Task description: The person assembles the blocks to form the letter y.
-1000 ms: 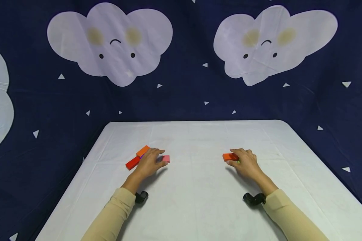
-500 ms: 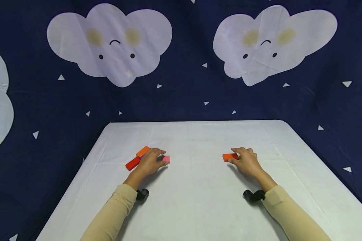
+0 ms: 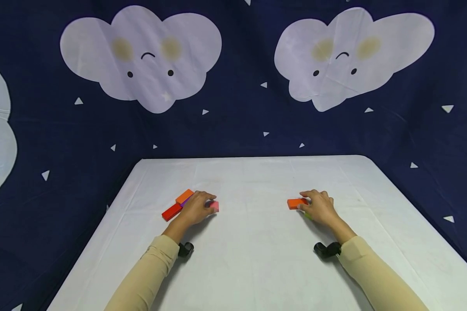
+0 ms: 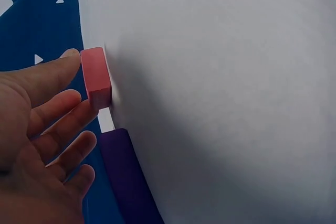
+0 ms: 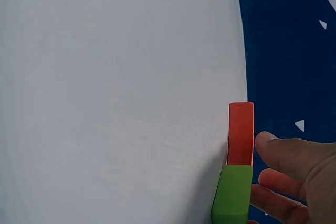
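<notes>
My left hand (image 3: 196, 208) is over the left part of the table, thumb and fingers parted around a pink block (image 4: 95, 74). In the left wrist view the thumb tip and one fingertip lie close against the pink block; I cannot tell whether they touch it. A purple block (image 4: 128, 174) lies below it. On the right, my right hand (image 3: 320, 207) has thumb and fingers spread beside an orange-red block (image 3: 293, 204). The right wrist view shows a gap between the thumb and that block. A green block (image 5: 232, 195) sits against it, mostly hidden under the hand in the head view.
Left of my left hand, a red block (image 3: 171, 212) and an orange block (image 3: 184, 196) lie beside the purple one. All rest on a white-covered table (image 3: 253, 250). A dark blue cloth (image 3: 241, 134) with clouds hangs behind its far edge.
The right hand has shifted slightly to the right, off the orange-red block, and its fingers look a little wider apart. My left hand has edged slightly to the right. The blocks look unmoved.
</notes>
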{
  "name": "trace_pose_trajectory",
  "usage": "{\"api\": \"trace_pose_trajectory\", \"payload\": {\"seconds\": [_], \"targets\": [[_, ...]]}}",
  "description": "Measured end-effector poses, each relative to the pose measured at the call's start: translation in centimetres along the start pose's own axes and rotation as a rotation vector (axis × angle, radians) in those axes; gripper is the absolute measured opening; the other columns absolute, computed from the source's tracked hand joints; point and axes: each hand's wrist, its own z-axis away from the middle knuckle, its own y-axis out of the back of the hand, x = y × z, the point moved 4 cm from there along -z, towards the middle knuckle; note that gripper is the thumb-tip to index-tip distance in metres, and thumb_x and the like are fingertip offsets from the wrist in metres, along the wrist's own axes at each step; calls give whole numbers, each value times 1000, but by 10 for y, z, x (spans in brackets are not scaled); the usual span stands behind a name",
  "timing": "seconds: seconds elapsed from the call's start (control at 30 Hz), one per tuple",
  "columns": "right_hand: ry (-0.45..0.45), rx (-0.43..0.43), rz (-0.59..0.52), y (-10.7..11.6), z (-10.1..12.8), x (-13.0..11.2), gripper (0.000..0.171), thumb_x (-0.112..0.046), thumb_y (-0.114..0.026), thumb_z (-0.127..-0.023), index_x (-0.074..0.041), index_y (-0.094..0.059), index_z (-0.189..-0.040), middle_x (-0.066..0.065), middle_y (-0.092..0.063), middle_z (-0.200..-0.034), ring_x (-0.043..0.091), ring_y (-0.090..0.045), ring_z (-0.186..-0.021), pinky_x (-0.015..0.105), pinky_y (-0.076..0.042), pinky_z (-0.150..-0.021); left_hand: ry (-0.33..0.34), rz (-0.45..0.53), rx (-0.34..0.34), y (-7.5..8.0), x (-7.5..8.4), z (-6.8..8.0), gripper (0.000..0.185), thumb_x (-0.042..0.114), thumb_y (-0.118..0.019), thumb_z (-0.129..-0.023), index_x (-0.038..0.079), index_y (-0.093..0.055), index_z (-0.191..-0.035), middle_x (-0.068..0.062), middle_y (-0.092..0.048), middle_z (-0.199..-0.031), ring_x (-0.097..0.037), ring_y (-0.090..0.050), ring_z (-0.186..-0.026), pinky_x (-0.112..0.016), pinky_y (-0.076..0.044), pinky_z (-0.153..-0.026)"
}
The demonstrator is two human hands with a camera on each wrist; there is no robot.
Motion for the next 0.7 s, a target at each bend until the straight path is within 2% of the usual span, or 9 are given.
{"api": "trace_pose_trajectory", "payload": {"seconds": [0.3,0.7], "targets": [[-8,-22,-1,-2,-3,4,40,-23,-68,-83,-4,-65,-118,25,-60,-121,39,-50,-97,43,-29,-72,51,3,-32,-2,-3,-1,39,15,-72,-80,8,-65,-118,-10,-63,-122,-26,-51,-116,-42,-39,-103],[-7,-51,13,-6,-4,5,37,-19,-67,-82,-5,-66,-116,24,-61,-119,37,-50,-95,42,-28,-71,3,-36,-34,-2,-4,0,35,16,-72,-80,8,-67,-114,-9,-66,-114,-24,-52,-110,-41,-40,-100]]}}
